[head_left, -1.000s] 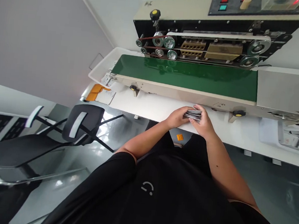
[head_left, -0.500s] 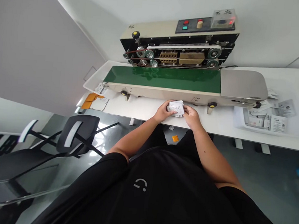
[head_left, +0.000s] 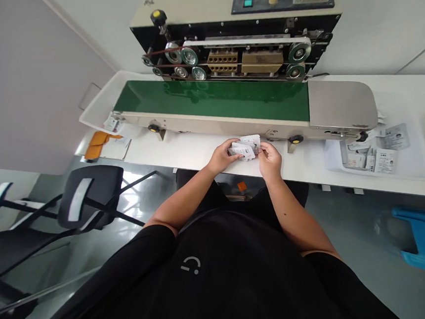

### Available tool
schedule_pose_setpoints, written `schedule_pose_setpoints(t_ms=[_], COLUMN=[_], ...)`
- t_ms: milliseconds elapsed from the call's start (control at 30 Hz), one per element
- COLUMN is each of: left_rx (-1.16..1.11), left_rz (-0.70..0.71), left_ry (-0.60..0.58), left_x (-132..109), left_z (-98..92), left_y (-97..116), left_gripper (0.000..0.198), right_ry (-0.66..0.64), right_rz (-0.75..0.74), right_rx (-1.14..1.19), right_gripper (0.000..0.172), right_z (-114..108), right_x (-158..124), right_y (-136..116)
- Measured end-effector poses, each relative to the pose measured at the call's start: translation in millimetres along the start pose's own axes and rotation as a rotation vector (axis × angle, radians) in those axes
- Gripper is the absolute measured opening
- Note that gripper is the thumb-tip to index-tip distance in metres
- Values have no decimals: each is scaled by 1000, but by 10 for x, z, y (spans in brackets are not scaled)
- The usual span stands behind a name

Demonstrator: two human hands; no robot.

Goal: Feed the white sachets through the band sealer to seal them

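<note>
A stack of small white printed packets [head_left: 242, 150] is held between my two hands over the white table, just in front of the machine. My left hand [head_left: 220, 157] grips the stack from its left side, thumb across the top. On the other side, my right hand [head_left: 270, 160] pinches the edge of a packet at the upper right of the stack. The packets are fanned slightly apart. Behind them stands a sealing machine [head_left: 221, 53] with a green conveyor belt [head_left: 217, 99].
A clear bin [head_left: 412, 169] with several white packets stands at the right, another white bin [head_left: 97, 101] at the left end. Orange packets [head_left: 96, 144] lie near the left table edge. Black chairs [head_left: 89, 196] are at the left, a blue stool [head_left: 423, 237] at the right.
The view has shifted closer to the machine. The packets have spread apart between my hands, and my right hand now holds the edge of the upper right one.
</note>
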State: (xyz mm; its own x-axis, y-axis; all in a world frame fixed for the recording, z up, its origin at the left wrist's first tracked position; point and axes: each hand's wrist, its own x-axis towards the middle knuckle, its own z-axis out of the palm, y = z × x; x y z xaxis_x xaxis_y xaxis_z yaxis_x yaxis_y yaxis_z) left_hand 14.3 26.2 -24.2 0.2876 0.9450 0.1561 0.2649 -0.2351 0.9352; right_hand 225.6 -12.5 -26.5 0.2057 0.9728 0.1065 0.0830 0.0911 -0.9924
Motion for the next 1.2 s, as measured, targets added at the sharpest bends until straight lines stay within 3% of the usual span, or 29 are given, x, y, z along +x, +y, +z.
schedule_pose_setpoints(t_ms=[133, 233, 300, 433, 567, 700, 867, 1067, 1200], left_rx=[-45, -112, -141, -189, -179, -197, -241, -243, -235], left_rz=[-18, -54, -82, -122, -149, -166, -188, -189, -194], left_ry=[-46, -88, -101, -138, -179, -195, -196, -191, -194], left_x=[-30, -36, -28, 10, 40, 47, 51, 57, 52], left_z=[-27, -76, -109, -139, -149, -166, -177, -186, -201], left_y=[35, 53, 50, 43, 77, 115, 144, 164, 146], left_gripper=[62, 62, 64, 63, 62, 59, 60, 60, 60], right_ry=[84, 99, 108, 255, 366, 422, 391, 281, 281], right_rz=[-82, -172, -158, -2, 124, 256, 370, 362, 331], right_rx=[-226, -423, -437, -184, -23, 21, 17, 60, 105], right_gripper=[30, 24, 22, 24, 24, 21, 20, 21, 23], right_z=[-143, -406, -618, -991, -1177, -1154, -964, -714, -595], right_x=[-91, -118, -65, 324, 971, 1484, 1780, 1935, 1771], right_y=[-214, -564, -875, -1489, -1798, -1825, -1796, -1801, -1813])
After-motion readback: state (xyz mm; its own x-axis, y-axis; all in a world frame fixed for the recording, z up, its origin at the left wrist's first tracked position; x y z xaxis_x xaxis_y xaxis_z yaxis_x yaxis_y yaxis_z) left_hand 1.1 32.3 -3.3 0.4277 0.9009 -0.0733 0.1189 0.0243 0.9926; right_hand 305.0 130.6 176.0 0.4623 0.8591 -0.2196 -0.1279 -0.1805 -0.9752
